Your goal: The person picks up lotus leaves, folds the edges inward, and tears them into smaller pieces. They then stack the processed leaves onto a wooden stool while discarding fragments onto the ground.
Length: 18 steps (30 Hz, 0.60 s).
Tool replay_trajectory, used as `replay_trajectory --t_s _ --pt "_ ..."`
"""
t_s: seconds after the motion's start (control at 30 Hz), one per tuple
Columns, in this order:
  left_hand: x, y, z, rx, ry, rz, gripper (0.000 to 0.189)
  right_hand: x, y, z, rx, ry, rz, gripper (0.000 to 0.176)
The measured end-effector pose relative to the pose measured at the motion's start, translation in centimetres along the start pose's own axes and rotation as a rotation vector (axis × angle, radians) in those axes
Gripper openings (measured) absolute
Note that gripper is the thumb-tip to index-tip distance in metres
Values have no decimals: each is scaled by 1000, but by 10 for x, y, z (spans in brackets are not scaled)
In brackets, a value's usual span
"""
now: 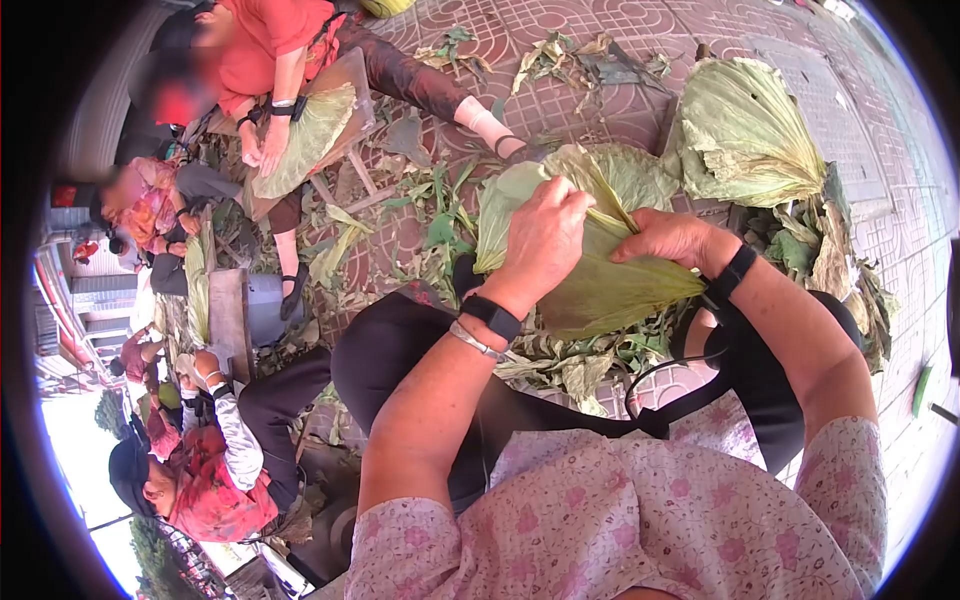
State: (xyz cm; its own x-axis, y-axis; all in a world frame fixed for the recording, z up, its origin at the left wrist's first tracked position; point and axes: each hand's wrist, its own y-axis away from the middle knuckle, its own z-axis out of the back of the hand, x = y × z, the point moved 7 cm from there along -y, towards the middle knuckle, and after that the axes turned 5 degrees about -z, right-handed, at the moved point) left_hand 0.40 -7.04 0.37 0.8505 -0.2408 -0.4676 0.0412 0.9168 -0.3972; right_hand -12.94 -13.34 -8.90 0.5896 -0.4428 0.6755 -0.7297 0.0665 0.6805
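Note:
A large green leaf (pixel 620 290) is spread out above my knees, its folded upper edge running between my two hands. My left hand (pixel 550 228) is closed at that edge, its fingers pinched together on the leaf. On the other side, my right hand (pixel 668 238) grips the leaf, with the thumb over the top and the fingers partly hidden. More flat green leaves (pixel 640 172) lie just behind my hands. Both my wrists carry black bands.
A stack of large leaves (pixel 745 130) lies at the upper right, above a pile of dry leaves (pixel 835 250). Leaf scraps (pixel 340 240) litter the patterned paving (pixel 560 30). Several people sit at the left, one handling leaves on a board (pixel 360 85). A bluish container (pixel 265 305) stands there.

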Motion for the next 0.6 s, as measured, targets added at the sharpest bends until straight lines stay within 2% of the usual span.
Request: replay_trajectory --t_s 0.07,0.13,0.2,0.23,0.37,0.43,0.53,0.6 --pt "0 1 -2 -14 -3 -36 23 -2 -1 0 -31 34 -16 47" --pt "4 3 9 -120 -25 70 34 4 1 1 -54 69 -10 48" --pt "7 -1 14 -160 -22 139 52 30 16 17 -166 315 68 47" --pt "14 0 15 -197 36 200 53 43 30 30 -234 440 98 46" --pt "13 0 15 -170 35 211 56 89 89 108 -375 15 378 53" --pt "9 2 13 -119 15 194 55 92 109 155 -481 -182 453 55" --pt "-1 5 5 -39 -86 129 55 55 121 237 -582 -384 464 51" --pt "-1 5 2 7 -4 179 55 13 119 299 -695 -411 408 47"
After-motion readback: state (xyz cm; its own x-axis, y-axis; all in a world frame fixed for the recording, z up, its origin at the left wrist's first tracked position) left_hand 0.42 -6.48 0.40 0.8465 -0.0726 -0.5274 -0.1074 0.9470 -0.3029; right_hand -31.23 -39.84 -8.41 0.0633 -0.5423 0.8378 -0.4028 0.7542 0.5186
